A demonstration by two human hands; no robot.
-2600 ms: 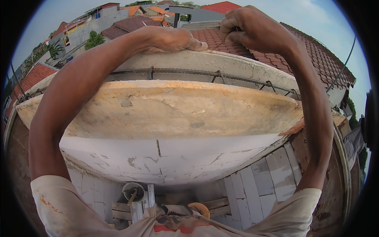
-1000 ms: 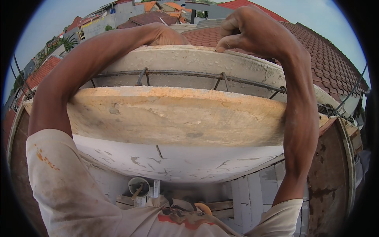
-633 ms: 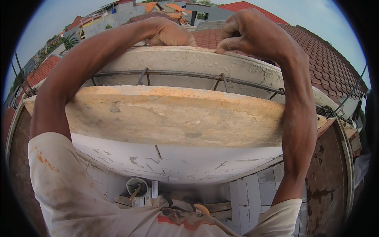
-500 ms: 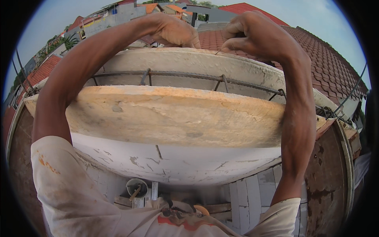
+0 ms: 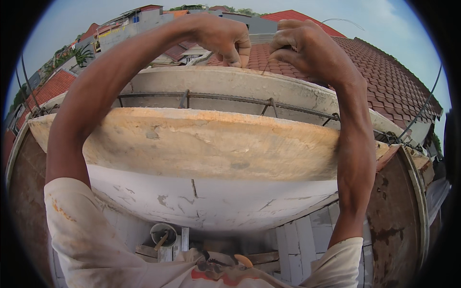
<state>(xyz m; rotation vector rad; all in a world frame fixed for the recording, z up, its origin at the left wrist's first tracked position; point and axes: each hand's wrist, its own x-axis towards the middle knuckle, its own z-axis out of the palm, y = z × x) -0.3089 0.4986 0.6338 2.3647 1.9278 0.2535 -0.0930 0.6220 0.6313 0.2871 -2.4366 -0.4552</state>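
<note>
The right hand (image 5: 309,48) pinches a thin wire (image 5: 264,69), which could slip if tugged hard. The left hand's (image 5: 223,38) fingers (image 5: 244,48) press together; on what, I cannot tell.

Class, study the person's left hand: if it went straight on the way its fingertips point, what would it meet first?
Probably the pale far board, at its top edge: the left hand points down towards it, though whether they touch is unclear.
</note>
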